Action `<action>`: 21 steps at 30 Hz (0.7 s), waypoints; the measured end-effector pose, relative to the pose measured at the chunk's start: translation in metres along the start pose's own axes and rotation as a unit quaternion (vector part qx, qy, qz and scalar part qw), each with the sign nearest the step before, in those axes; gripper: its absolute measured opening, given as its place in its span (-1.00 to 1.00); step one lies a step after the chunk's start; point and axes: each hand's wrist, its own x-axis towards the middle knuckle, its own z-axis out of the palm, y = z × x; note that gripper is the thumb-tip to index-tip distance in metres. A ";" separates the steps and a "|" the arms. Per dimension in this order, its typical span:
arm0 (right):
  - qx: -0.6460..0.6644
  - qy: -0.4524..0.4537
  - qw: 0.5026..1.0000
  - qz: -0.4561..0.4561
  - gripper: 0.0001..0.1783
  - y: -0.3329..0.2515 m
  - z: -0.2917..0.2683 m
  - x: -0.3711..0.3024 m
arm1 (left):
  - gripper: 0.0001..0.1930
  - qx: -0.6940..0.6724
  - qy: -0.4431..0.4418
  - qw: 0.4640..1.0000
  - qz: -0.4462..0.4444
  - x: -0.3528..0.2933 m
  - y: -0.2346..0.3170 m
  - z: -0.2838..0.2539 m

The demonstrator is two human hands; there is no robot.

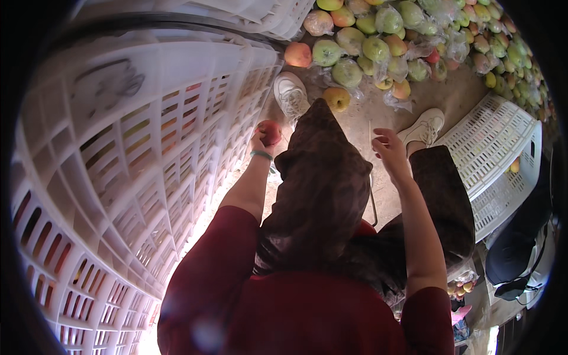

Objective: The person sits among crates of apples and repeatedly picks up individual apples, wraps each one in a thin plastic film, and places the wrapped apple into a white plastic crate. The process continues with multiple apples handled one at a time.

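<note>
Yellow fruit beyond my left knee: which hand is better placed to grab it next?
Right hand, probably: it holds no fruit and looks nearer the yellow fruit; your left hand holds a red apple.

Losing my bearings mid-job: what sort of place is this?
Likely a fruit packing or storage area: apples, many in clear plastic bags, cover part of the floor, and slotted white plastic crates stand at left.

White slatted crate [482, 133] on the floor [378, 204], some dark bundle [510, 254] just below it, something pink [460, 314] further down, taller white crates [127, 127] well off left.
</note>
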 end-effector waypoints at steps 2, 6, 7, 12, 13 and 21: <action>-0.041 -0.001 0.999 0.005 -0.62 0.027 0.015 0.030 | -0.47 -0.029 0.002 0.999 -0.036 0.017 0.001 -0.018; -0.103 0.045 0.993 -0.023 -0.55 0.046 0.046 0.072 | -0.50 -0.005 0.019 0.999 0.038 0.021 -0.007 -0.024; -0.118 0.060 0.991 -0.028 -0.48 0.045 0.054 0.080 | -0.51 0.005 0.012 0.999 0.035 0.015 -0.005 -0.021; -0.178 0.122 0.976 0.020 -0.12 0.032 0.093 0.118 | -0.62 0.101 -0.036 0.993 0.052 0.012 0.000 -0.056; -0.162 0.133 0.977 0.038 -0.08 0.028 0.100 0.122 | -0.62 0.111 -0.040 0.992 0.052 0.012 -0.001 -0.054; -0.109 0.229 0.957 0.143 0.04 0.001 0.138 0.146 | -0.67 0.123 -0.014 0.992 0.024 -0.008 0.003 -0.031</action>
